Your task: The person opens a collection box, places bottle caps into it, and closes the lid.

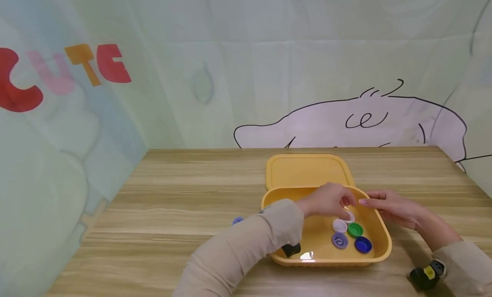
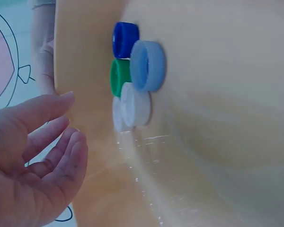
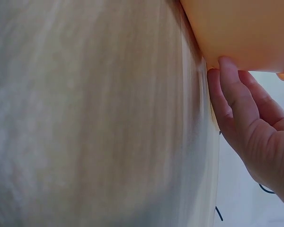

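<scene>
Five caps lie on the floor of the yellow box [image 1: 330,261], gathered in its 3 o'clock half, taking 12 as straight away from the person. A white cap [image 1: 351,219] sits partly hidden below the fingertips; a second white cap [image 1: 340,226] lies just beside it at 7 o'clock, with the green cap [image 1: 355,230], the lavender cap [image 1: 340,240] and the dark blue cap [image 1: 363,244] packed close on the near side. The dark blue one lies nearest the 4 o'clock corner, while the floor stretches broad and bare from the group toward 9 o'clock.

The left hand [image 1: 329,199] hangs over the far rim side — fingers loosely bent, a gap between thumb and fingertips, nothing held. Its sleeve [image 1: 242,245] crosses the box's 8 o'clock edge. The right hand [image 1: 396,207] is outside the 2 o'clock corner, fingers fairly straight and touching the outer wall, not wrapped round it.

The yellow lid [image 1: 309,171] lies flat at 12 o'clock, its near edge hidden by the rim. A blue cap [image 1: 237,220] shows beyond the box's 9 o'clock edge, partly covered by the sleeve. The tabletop [image 1: 184,186] runs wide toward 9 and 10 o'clock — its far edge meets a printed backdrop [image 1: 173,96].
</scene>
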### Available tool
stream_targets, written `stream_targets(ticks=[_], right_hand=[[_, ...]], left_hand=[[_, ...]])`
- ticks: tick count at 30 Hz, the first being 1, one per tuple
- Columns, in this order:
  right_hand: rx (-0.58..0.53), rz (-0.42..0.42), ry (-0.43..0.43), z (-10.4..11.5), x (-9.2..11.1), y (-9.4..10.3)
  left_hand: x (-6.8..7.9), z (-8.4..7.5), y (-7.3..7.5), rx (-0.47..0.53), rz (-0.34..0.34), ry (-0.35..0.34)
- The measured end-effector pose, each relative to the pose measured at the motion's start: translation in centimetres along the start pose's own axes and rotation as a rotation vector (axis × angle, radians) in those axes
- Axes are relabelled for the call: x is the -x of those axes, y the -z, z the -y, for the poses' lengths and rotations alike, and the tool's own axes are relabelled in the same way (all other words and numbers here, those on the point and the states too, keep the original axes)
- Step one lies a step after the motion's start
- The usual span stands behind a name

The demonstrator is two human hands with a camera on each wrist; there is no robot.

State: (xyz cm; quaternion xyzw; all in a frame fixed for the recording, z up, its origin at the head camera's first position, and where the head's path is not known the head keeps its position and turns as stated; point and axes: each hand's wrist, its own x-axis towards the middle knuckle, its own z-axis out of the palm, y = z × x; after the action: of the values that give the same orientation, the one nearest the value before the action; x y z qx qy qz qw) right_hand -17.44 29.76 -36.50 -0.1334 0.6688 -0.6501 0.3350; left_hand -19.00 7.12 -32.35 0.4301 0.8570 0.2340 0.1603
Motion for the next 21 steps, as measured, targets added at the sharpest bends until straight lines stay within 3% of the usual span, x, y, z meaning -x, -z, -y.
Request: stream_targets(ticks=[5,10,21], right_hand=[[0.008,-0.006,-0.009,0.1,0.1,0.0],[0.05,-0.053,-0.038,0.3,-0.1,-0.2],[0.091,-0.097,-0.051,0.4,-0.1,-0.5]], left_hand=[[0.7,-0.4,0.7,0.042,0.023,-0.01],[2.4,-0.2,1.8,0.096,0.018,-0.007],[6.2,2.0,4.0,0.266,-0.081,0.023]])
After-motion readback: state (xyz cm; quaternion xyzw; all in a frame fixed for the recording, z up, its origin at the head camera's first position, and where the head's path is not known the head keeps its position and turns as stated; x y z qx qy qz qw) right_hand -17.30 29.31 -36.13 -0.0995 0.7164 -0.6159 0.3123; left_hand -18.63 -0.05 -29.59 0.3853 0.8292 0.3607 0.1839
